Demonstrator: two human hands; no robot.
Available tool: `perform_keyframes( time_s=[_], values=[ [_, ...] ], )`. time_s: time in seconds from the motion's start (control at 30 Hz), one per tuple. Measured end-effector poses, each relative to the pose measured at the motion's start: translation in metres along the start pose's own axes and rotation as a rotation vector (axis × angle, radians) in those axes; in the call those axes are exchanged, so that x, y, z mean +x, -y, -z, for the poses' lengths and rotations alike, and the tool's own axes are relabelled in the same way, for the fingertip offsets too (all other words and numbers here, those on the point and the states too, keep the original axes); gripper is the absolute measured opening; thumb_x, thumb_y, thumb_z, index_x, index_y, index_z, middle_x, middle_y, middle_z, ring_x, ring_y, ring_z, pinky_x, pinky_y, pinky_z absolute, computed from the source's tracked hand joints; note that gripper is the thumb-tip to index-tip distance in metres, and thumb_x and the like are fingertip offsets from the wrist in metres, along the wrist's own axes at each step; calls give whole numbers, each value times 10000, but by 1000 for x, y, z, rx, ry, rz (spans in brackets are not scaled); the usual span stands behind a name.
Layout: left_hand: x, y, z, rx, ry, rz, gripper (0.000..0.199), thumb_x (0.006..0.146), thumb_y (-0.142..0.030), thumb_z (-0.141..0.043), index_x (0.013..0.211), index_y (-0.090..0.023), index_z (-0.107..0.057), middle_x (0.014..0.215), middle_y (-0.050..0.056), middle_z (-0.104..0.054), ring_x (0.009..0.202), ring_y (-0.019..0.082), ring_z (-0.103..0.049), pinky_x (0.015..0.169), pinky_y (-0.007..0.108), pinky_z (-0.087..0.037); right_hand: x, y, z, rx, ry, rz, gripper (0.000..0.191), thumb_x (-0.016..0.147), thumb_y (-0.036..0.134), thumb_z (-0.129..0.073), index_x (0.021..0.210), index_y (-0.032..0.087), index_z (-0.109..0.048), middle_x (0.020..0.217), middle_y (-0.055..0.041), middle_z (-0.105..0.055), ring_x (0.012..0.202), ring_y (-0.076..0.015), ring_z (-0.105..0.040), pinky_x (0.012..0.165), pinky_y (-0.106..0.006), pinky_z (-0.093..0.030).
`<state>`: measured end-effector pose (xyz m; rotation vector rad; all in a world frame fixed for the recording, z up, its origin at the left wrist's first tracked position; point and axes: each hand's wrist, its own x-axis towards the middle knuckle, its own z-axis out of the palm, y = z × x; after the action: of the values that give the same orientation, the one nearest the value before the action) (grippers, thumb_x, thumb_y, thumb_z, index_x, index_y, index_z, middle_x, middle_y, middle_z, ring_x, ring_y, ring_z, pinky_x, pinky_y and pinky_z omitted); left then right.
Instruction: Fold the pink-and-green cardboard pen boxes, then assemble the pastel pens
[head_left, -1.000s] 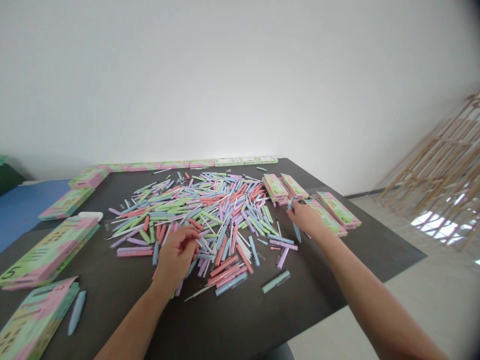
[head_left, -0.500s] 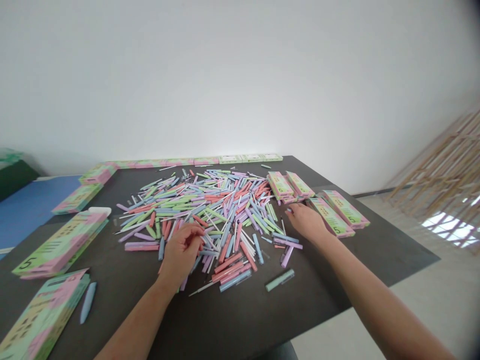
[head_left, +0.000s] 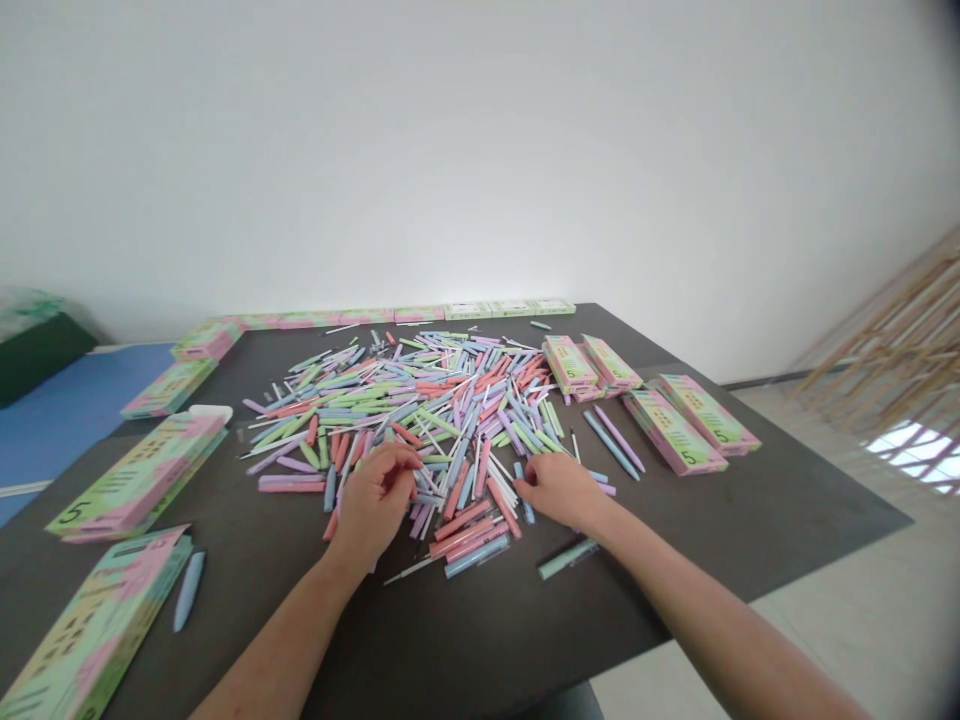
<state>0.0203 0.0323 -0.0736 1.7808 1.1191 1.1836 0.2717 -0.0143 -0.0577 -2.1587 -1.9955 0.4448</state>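
Observation:
A wide heap of pastel pen parts point(head_left: 450, 395), with pink, blue, green and purple barrels, caps and thin white refills, covers the middle of the table. At the heap's near left edge is my left hand point(head_left: 381, 495), fingers curled together; whatever they hold is hidden. My right hand point(head_left: 559, 488) reaches down at the heap's near right side with bent fingers, beside a blue barrel point(head_left: 525, 497), and its fingertips are partly hidden. Right of the heap, a blue pen point(head_left: 611, 447) and a purple pen point(head_left: 619, 440) lie side by side.
Printed pen boxes point(head_left: 675, 437) lie at the right, with others point(head_left: 139, 470) along the left. More boxes point(head_left: 420, 313) line the far edge. Near the front lie a green cap point(head_left: 566, 559) and, by the left boxes, a blue barrel point(head_left: 189, 592). A wooden rack point(head_left: 892, 320) stands beyond the table.
My right hand has moved left, from beside the right-hand boxes to the heap. The blue and purple pens now show where it was. My left hand stays at about the same spot.

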Motion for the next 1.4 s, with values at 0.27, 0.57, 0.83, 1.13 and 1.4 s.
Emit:
perform_keyframes(
  time_s=[0.27,0.57,0.83,1.13,1.4],
  values=[
    [-9,-20,-10,-143,207,195,204,852,-316,-563,1017,-197,-577,688,-28,-578,495,96,-527,471,213,-449,-5,13,8,435,27,-18,233,855,302,-452,691,179,-563,533,19,-557,465,-105,-496,466,-218,-364],
    [-25,-39,-24,-471,656,286,318,875,-388,-594,1094,-172,-514,812,22,-632,613,110,-594,534,218,-491,-23,56,-4,1292,201,141,260,791,415,-622,781,162,-566,507,66,-536,338,-45,-388,346,-173,-281],
    [-21,-32,-18,-364,567,304,274,878,-413,-586,944,-156,-514,655,-33,-556,482,73,-531,463,191,-445,-18,43,-7,1132,33,219,167,850,324,-550,891,171,-603,567,57,-534,419,-76,-449,415,-199,-329],
    [-16,-33,-15,-342,417,299,268,892,-334,-539,1093,-199,-424,722,-36,-608,470,79,-547,417,181,-420,-12,-38,41,331,-368,-10,198,793,270,-577,867,171,-732,774,-36,-693,652,-162,-586,642,-282,-421],
    [-12,-31,-12,-385,321,339,83,879,-236,-461,952,-201,-441,655,-51,-591,469,102,-566,432,208,-443,-10,-23,22,-134,-45,21,183,844,254,-561,877,204,-734,962,-72,-704,898,-216,-651,755,-283,-434]
  ],
)
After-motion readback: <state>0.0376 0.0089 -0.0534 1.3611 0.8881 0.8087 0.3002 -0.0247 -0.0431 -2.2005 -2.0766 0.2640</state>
